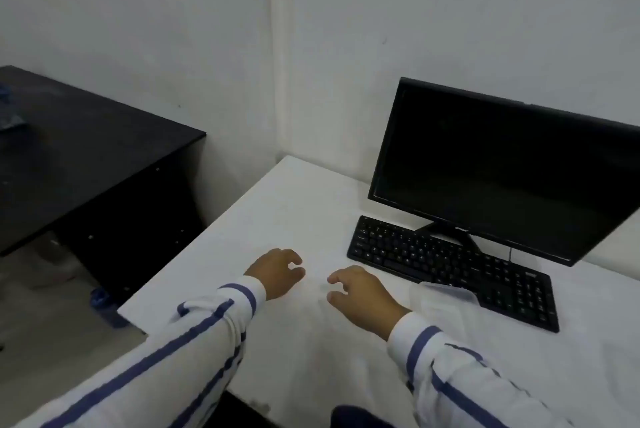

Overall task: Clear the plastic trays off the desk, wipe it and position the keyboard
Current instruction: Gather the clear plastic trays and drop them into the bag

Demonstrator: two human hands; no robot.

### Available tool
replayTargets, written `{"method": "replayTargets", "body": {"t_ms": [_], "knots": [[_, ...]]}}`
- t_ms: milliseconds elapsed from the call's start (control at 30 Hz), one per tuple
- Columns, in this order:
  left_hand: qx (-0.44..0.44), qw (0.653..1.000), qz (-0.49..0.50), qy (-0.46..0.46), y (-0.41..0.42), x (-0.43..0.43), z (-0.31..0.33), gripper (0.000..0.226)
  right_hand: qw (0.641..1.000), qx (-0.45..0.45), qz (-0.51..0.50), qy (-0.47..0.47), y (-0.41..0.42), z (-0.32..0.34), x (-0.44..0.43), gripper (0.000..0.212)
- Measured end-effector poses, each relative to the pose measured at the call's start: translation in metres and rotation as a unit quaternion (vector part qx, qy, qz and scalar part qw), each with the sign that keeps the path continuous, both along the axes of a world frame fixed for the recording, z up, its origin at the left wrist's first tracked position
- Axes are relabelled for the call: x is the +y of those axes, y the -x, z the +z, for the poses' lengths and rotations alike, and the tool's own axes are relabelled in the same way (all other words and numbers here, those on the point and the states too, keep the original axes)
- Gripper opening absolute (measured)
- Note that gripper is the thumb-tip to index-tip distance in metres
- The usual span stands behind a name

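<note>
Hovering both hands over the white desk, fingers curled and apart, holding nothing.
My left hand and right hand sit near each other; the black keyboard lies right of them, a clear plastic tray touching its near edge.

Your desk top is white, smooth, matt. Keyboard is black matt plastic. Monitor has a dark, slightly glossy screen in a black plastic bezel. Clear thin plastic tray lies at the keyboard's near edge. Your sleeves are striped woven cloth. Side table is black, matt.
</note>
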State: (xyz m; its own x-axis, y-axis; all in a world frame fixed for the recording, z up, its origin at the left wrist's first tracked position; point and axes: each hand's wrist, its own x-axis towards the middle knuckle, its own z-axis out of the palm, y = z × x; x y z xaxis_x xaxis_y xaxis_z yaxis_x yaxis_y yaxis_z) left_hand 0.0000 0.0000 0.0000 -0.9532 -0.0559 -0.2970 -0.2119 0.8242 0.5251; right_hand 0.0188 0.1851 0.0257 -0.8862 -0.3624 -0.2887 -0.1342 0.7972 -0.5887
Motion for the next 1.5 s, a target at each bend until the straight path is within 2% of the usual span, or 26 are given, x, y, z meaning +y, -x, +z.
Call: {"method": "replayTargets", "body": {"t_ms": [133,233,400,533,733,833,900,967,1033,1100,1200,1300,1433,1500], "knots": [[-0.022,1.000,0.020,0.004,0.017,-0.037,-0.010,0.038,0.998,-0.050,-0.029,0.004,0.004,-0.014,-0.038,0.039],[-0.047,0.999,0.024,0.007,0.029,-0.057,-0.021,0.042,0.990,-0.107,-0.088,0.033,0.005,-0.026,-0.062,0.044],[-0.079,0.996,0.047,0.018,0.042,-0.080,-0.037,0.055,0.939,-0.230,-0.220,0.133,0.003,-0.041,-0.092,0.056],[-0.108,0.992,0.051,0.038,0.050,-0.087,-0.050,0.062,0.934,-0.241,-0.235,0.122,0.001,-0.051,-0.110,0.061],[-0.102,0.993,0.041,0.051,0.057,-0.086,-0.051,0.054,0.948,-0.224,-0.214,0.078,-0.003,-0.062,-0.126,0.066],[-0.112,0.991,0.069,0.028,0.065,-0.094,-0.053,0.050,0.954,-0.211,-0.204,0.054,-0.005,-0.066,-0.128,0.064],[-0.104,0.991,0.087,-0.008,0.071,-0.101,-0.052,0.039,0.958,-0.203,-0.197,0.044,-0.008,-0.069,-0.128,0.064],[-0.092,0.986,0.110,-0.089,0.076,-0.104,-0.048,0.027,0.959,-0.197,-0.197,0.058,-0.009,-0.070,-0.126,0.063],[-0.103,0.959,0.145,-0.219,0.076,-0.106,-0.040,0.014,0.951,-0.192,-0.216,0.106,-0.007,-0.067,-0.122,0.059],[-0.112,0.933,0.153,-0.305,0.075,-0.110,-0.031,0.011,0.935,-0.182,-0.254,0.170,-0.002,-0.062,-0.116,0.055],[-0.094,0.924,0.132,-0.345,0.075,-0.113,-0.019,0.013,0.901,-0.144,-0.331,0.242,0.005,-0.054,-0.104,0.053],[-0.073,0.912,0.105,-0.390,0.074,-0.111,-0.008,0.014,0.832,-0.119,-0.422,0.339,0.013,-0.043,-0.087,0.049],[-0.037,0.891,0.053,-0.448,0.063,-0.098,0.007,0.017,0.719,-0.150,-0.496,0.463,0.020,-0.021,-0.058,0.024],[-0.029,0.885,0.031,-0.463,0.055,-0.086,0.012,0.015,0.698,-0.164,-0.509,0.476,0.018,-0.014,-0.040,0.029]]}}
